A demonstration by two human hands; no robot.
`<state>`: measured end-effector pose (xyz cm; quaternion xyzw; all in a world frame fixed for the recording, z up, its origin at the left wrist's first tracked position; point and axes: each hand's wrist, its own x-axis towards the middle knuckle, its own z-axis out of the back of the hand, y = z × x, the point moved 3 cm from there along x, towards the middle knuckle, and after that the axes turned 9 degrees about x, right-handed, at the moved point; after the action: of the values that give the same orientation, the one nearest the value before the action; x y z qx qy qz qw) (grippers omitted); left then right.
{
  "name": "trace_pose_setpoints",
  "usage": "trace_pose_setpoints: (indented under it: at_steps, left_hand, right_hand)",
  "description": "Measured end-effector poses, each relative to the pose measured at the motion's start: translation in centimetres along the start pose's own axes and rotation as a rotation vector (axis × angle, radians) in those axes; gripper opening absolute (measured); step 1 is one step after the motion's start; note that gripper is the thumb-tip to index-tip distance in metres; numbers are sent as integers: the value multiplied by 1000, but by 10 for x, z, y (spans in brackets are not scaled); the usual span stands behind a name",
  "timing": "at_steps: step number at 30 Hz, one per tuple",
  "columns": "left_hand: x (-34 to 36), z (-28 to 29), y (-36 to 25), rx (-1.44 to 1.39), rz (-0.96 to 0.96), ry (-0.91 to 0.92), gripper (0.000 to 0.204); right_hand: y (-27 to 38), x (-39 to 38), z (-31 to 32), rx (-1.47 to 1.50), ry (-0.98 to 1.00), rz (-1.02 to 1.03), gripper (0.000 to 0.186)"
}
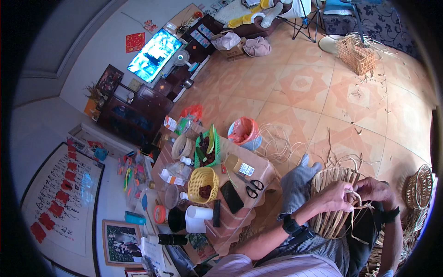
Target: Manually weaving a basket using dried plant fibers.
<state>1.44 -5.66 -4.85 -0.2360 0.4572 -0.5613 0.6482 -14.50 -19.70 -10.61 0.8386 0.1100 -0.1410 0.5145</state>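
Observation:
A half-woven basket [328,225] of flat tan straw strips rests in my lap, tilted, with loose strip ends sticking out past its rim. My left hand [336,196] is closed at the rim, its thumb and fingers pinching a straw strip [354,197]. Right beside it, my right hand [370,188] is curled at the same spot, fingers closed on the strips; its fingertips are partly hidden. A few strip ends hang down below the hands.
Left of me a cloth-covered table holds scissors [252,185], a dark phone [231,196], a yellow basket [203,185] and a green basket [213,152]. A lined bucket [243,133] and loose strands stand ahead. Finished-looking baskets sit far right [357,54] and near right [419,187].

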Motion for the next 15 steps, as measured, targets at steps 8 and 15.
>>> trace_pose_setpoints:
  at_steps: [8,15]
  left_hand:
    - [-8,2,1,-159,-145,-131,19]
    - [-6,-1,-3,-136,-112,-23,27]
  right_hand:
    - [31,-17,-32,8,22,22,24]
    - [6,-6,-19,-240,-123,100,20]
